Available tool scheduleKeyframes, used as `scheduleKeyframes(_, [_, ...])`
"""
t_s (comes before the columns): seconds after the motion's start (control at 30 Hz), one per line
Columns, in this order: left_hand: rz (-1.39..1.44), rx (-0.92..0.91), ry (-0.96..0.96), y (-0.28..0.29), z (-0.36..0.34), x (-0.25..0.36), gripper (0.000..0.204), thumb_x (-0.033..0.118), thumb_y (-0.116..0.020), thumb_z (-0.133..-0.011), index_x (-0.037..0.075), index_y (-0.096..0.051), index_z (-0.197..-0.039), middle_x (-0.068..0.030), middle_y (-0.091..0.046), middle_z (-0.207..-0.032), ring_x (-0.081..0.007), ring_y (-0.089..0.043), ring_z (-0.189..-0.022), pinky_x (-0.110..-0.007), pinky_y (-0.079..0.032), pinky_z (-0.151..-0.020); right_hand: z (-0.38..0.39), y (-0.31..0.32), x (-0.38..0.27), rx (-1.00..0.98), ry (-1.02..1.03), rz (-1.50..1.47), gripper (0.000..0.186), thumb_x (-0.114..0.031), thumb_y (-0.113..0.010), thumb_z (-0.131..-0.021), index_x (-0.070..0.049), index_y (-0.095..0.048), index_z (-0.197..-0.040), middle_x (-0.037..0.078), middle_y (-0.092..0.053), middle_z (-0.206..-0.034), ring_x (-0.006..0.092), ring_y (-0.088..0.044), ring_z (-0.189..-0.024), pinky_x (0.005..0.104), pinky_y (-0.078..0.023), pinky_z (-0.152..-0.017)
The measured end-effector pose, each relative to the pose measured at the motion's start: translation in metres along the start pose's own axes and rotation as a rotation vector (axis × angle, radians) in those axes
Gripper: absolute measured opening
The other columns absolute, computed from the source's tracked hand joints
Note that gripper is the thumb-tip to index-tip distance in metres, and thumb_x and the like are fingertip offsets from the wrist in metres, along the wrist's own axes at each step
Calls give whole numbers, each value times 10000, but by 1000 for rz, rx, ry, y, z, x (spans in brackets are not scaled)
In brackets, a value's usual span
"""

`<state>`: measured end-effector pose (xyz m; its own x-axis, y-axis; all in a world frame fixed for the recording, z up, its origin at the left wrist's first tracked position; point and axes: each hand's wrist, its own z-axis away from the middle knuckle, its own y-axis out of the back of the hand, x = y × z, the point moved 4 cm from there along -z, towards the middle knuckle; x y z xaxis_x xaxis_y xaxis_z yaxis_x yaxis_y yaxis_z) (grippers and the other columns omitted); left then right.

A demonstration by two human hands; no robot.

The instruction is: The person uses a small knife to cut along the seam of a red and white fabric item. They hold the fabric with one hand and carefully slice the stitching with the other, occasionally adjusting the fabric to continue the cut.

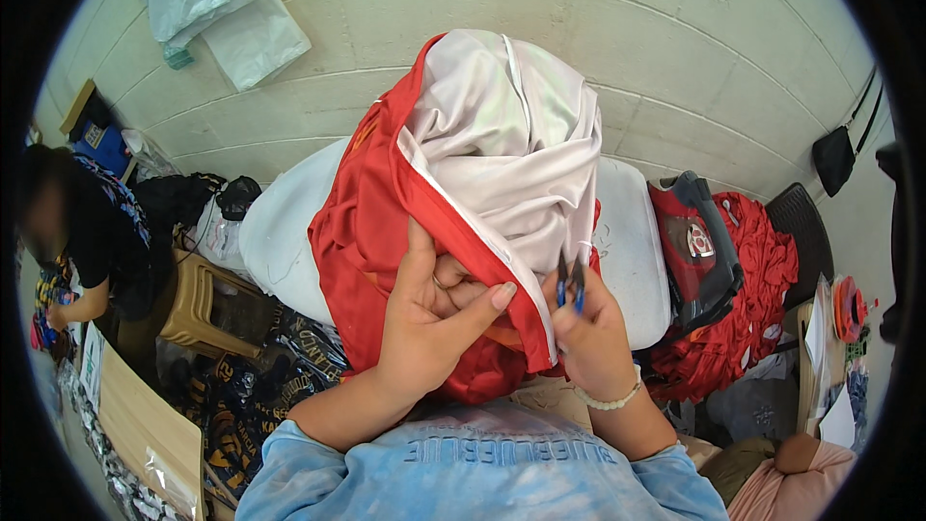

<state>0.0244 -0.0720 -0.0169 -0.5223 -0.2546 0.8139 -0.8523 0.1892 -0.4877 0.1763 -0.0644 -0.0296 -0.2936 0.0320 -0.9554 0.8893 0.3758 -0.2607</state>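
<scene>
A red garment [362,232] with a whitish inner side [497,125] lies heaped on a pale padded board [632,232]. My left hand [420,333] is closed on its red hem band, with the thumb stretched along the edge and the fingers curled into the cloth. In my right hand [598,352] is a small pair of thread snips [571,289] with blue handles and dark blades pointing away from me. The snips are beside the garment's white-edged seam. Whether their tips touch a thread is too small to tell.
A grey-and-red plastic appliance [693,251] stands at the board's right end, beside piled red cloth [757,260]. At left, a co-worker in a black top [116,232] is near a tan plastic stool [198,304]. A pink sleeve [801,487] shows at lower right. The block wall [540,0] stands behind.
</scene>
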Motion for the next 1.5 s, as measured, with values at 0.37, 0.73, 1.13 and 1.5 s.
scheduleKeyframes(0.37, [86, -85, 1, 9, -4, 10, 935, -104, -543, -874, 155, 110, -1490, -155, -622, -1134, -181, -617, -1048, -302, -486, -917, 11, 0, -21, 102, 473, 740, 264, -120, -689, -843, 4, -537, -1021, 69, -597, -800, 118, -548, -655, 267, -443, -587])
scheduleKeyframes(0.73, [115, 67, 48, 11, -2, 3, 923, -95, -541, -883, 162, 103, -1492, -148, -639, -1089, -169, -635, -995, -310, -507, -884, 19, -3, -18, 159, 523, 785, 330, -123, -812, -721, 21, -589, -917, 91, -631, -727, 146, -602, -591, 246, -467, -532])
scheduleKeyframes(1.13, [194, -8, 78, 9, 3, -1, 901, -78, -528, -899, 155, 113, -1488, -172, -643, -1065, -185, -656, -938, -320, -547, -802, 8, -11, -23, 145, 653, 810, 319, -109, -812, -713, 24, -591, -902, 91, -604, -686, 155, -583, -540, 254, -438, -481])
scheduleKeyframes(1.5, [163, 32, 100, 10, 4, -1, 907, -76, -539, -894, 129, 118, -1486, -159, -656, -1027, -165, -656, -918, -295, -537, -788, 5, -12, -21, 126, 646, 811, 292, -101, -797, -735, 22, -587, -897, 91, -595, -679, 151, -576, -532, 247, -432, -479])
